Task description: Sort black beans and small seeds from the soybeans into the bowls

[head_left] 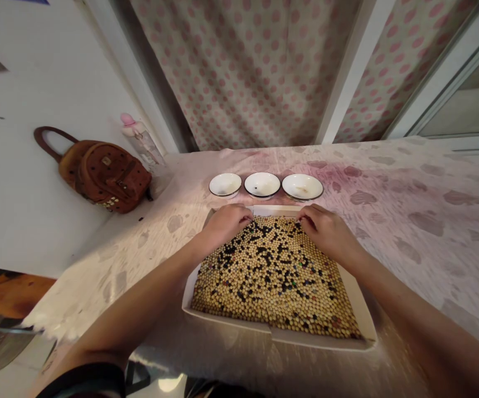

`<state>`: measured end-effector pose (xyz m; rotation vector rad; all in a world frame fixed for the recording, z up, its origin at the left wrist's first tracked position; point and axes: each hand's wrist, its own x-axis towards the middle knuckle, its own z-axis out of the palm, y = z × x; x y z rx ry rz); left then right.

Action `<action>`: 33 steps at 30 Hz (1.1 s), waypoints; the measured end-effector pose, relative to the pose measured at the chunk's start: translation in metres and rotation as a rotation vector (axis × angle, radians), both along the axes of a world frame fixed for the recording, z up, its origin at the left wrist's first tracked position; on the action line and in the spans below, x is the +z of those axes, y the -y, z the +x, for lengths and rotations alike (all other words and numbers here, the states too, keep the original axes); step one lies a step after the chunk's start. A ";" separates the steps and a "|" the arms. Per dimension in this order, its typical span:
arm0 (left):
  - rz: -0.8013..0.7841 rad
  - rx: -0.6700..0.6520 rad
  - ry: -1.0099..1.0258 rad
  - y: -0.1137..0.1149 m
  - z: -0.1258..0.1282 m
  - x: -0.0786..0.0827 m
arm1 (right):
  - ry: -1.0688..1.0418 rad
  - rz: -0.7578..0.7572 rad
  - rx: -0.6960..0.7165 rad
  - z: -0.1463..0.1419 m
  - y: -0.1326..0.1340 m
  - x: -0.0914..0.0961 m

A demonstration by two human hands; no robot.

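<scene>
A shallow white cardboard box (pixel 363 309) holds a layer of small round yellow pieces (pixel 239 301) that look like soybeans. Black ones (pixel 278 254) are mixed in, thickest toward the middle and far side, with a few red, green and blue specks. At the far left corner, my left hand (pixel 227 222) has its fingers curled and pinched at the edge of the layer. My right hand (pixel 328 228) is bent the same way at the far right corner, thumb and fingertips together. Whatever either hand's fingertips hold is too small or hidden to make out.
Just beyond the box stand three white dark-rimmed bowls: a left bowl (pixel 225 184), a middle bowl (pixel 264 181) with a dark speck inside, and a right bowl (pixel 299 183). A brown backpack (pixel 112 174) and a clear bottle (pixel 146 141) stand at the left wall. A patterned cloth (pixel 396 204) covers the table.
</scene>
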<state>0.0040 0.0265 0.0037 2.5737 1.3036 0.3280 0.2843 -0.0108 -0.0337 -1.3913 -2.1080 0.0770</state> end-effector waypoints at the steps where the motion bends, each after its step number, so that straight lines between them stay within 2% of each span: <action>1: 0.008 -0.001 -0.019 0.000 0.001 0.001 | 0.000 0.003 0.000 0.000 0.000 0.000; 12: 0.031 0.035 -0.192 0.006 0.013 0.011 | 0.034 0.004 -0.005 0.001 0.000 -0.001; 28: 0.037 0.059 -0.224 0.005 0.018 0.015 | 0.071 -0.021 0.001 0.002 -0.001 -0.003; 33: 0.055 0.060 -0.225 0.006 0.017 0.011 | 0.070 -0.034 -0.006 0.002 -0.001 -0.002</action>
